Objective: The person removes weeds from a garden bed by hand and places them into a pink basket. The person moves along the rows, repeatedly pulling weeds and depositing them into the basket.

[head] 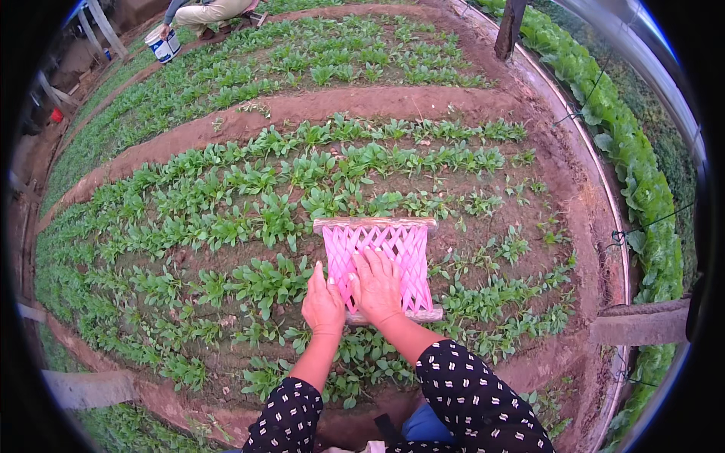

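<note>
A small low stool with a seat of woven pink straps (416, 266) and two wooden end bars (375, 225) stands among rows of leafy green seedlings (266, 280). My right hand (376, 286) lies palm down on the woven seat, fingers pointing away from me and somewhat spread. Beside it, my left hand (324, 300) is at the seat's left edge, fingers extended and its thumb side towards the straps. Neither hand grips anything that shows. The underside of the stool is hidden.
Bare soil ridges (317, 105) divide the planted beds. At the top left, another person's hand is at a white and blue bucket (163, 45). Posts (510, 28) and a curved border (614, 226) run along the right, with larger leafy plants (640, 170) beyond.
</note>
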A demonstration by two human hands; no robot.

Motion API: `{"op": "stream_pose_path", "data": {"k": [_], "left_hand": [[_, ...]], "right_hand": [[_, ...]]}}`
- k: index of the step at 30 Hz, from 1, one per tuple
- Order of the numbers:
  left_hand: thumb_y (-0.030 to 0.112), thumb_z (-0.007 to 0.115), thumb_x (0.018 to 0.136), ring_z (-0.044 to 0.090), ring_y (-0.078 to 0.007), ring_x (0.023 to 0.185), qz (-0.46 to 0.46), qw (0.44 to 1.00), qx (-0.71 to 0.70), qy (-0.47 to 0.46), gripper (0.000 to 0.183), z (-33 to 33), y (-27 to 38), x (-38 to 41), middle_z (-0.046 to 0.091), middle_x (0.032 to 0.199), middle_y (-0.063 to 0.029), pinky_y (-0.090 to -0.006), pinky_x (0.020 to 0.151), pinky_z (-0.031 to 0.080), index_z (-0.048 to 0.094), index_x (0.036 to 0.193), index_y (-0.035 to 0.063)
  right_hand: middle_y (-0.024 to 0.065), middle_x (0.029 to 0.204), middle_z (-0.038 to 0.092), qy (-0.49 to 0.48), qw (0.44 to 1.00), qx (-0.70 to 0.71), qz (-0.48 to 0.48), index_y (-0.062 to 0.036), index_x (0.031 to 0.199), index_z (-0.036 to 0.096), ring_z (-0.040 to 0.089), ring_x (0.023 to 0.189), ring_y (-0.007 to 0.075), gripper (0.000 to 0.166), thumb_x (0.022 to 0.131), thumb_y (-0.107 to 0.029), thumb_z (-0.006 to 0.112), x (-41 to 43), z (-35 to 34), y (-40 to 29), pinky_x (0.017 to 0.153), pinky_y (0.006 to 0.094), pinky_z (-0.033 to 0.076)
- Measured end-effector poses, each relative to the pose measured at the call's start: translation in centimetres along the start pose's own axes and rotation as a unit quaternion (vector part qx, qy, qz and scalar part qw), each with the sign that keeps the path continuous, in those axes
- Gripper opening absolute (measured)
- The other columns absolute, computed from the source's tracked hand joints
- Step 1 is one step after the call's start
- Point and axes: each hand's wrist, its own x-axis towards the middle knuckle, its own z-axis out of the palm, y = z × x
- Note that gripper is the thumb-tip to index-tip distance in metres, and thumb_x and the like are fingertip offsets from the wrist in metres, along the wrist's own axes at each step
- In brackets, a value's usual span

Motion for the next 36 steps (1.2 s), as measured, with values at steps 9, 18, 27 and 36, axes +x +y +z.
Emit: {"op": "stream_pose_path", "data": {"k": [9, 18, 27, 36], "left_hand": [[0.016, 0.051, 0.088, 0.060, -0.0338, 0.092, 0.013, 0.994, 0.078, 0.070, 0.051, -0.1, -2.3, -0.4, 0.061, 0.107, -0.0134, -0.0435, 0.078, 0.047, 0.042, 0.138, 0.0103], [0.013, 0.048, 0.091, 0.061, -0.0298, 0.100, 0.005, 0.995, 0.048, 0.092, 0.048, 1.9, -0.1, -0.4, 0.063, 0.117, -0.0089, -0.0408, 0.082, 0.048, 0.042, 0.138, 0.0101], [0.011, 0.048, 0.088, 0.062, -0.0319, 0.096, 0.007, 0.994, 0.069, 0.086, 0.048, 2.1, -0.6, -0.8, 0.063, 0.114, -0.0122, -0.0419, 0.080, 0.049, 0.044, 0.136, 0.0089], [0.020, 0.050, 0.090, 0.061, -0.0324, 0.084, -0.038, 0.981, 0.177, 0.073, 0.047, 1.0, -0.3, -0.6, 0.062, 0.098, -0.0140, -0.0445, 0.077, 0.046, 0.045, 0.136, 0.0103]], "right_hand": [[0.0199, 0.107, 0.062, -0.002, 0.552, 0.744, 0.375, -0.0004, 0.132, 0.045, 0.066, 0.083, 0.0252, 0.054, 0.098, -0.042, 0.044, 7.0, -5.6, 3.1, 0.067, 0.0335, 0.057], [0.0123, 0.128, 0.056, 0.189, 0.760, 0.588, 0.202, 0.0012, 0.132, 0.049, 0.052, 0.116, 0.0218, 0.048, 0.098, -0.033, 0.048, 13.0, -5.0, 8.5, 0.102, 0.0341, 0.038], [0.0139, 0.107, 0.065, -0.299, 0.581, 0.654, 0.382, -0.0007, 0.128, 0.049, 0.067, 0.084, 0.0232, 0.047, 0.099, -0.038, 0.045, 4.4, -3.8, 6.5, 0.068, 0.0349, 0.054], [0.0200, 0.123, 0.055, 0.017, 0.954, 0.298, -0.043, -0.0021, 0.123, 0.055, 0.050, 0.116, 0.0368, 0.038, 0.089, -0.020, 0.054, 3.3, -3.4, 0.7, 0.103, 0.0452, 0.035]]}}
